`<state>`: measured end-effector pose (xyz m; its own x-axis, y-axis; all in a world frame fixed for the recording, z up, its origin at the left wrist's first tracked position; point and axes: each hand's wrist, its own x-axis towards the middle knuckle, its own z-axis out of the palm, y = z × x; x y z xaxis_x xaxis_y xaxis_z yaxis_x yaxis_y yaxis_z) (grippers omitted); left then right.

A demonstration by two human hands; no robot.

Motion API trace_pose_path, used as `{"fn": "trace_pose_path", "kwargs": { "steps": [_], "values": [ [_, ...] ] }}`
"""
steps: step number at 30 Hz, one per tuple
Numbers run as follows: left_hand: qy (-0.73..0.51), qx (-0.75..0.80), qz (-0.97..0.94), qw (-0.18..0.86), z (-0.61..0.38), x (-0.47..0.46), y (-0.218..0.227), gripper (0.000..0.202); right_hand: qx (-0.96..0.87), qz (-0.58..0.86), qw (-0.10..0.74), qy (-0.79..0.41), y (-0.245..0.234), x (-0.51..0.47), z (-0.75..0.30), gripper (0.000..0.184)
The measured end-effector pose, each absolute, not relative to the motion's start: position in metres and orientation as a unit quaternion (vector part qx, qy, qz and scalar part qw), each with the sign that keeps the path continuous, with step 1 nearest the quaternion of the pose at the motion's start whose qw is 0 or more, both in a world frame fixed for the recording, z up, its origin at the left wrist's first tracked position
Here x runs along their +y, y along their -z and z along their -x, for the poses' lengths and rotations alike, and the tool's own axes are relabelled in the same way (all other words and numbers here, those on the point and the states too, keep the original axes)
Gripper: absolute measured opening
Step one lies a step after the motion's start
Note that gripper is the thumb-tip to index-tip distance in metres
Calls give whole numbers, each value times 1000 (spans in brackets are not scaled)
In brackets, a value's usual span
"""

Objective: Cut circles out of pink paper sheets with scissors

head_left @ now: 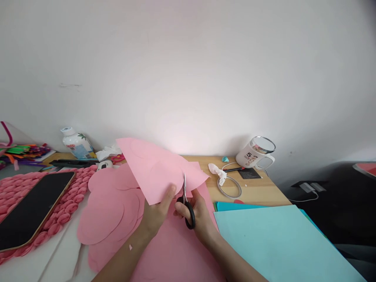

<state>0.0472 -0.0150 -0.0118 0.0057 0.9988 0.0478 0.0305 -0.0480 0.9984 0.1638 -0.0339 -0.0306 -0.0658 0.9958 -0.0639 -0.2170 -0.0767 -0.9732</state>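
My left hand [160,209] grips the lower edge of a pink paper sheet [155,164], thumb on top, and holds it up off the table. In my right hand [198,213] is a pair of scissors [190,214] with black handles, the fingers through the loops. Its metal blades point away from me and lie at the sheet's edge, just right of my left thumb. Faint curved outlines show on the sheet. Several rounded pink paper cutouts [101,215] lie stacked left of my hands, and more pink paper [173,250] lies beneath them.
A phone [35,207] rests on a pink braided mat [66,207] at left. Behind are a white bottle [76,143] and colourful pipe cleaners [28,152]. Light blue paper [279,239] lies at right. A mug [255,153], a coiled cable [229,188] and crumpled tissue [217,171] stand near the wall.
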Motion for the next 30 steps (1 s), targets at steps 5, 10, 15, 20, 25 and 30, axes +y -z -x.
{"fn": "trace_pose_path", "kwargs": {
  "steps": [5,10,15,20,25,30],
  "values": [
    [-484,487,-521,507,-47,-16,6,21,-454,404,541,-582,32,-32,-167,55],
    [-486,475,-520,518,-47,-15,7,27,-453,390,541,-591,31,-32,-169,52],
    [-489,473,-530,506,-47,-14,7,23,-462,400,535,-584,30,-32,-169,49],
    [-475,466,-545,510,-46,-13,8,20,-468,408,531,-576,27,-32,-169,53],
    [-475,471,-546,504,-43,-10,12,22,-479,415,523,-570,27,-32,-169,49],
    [-465,461,-550,518,-43,-10,10,23,-484,413,524,-567,28,-32,-170,47]
  ]
}}
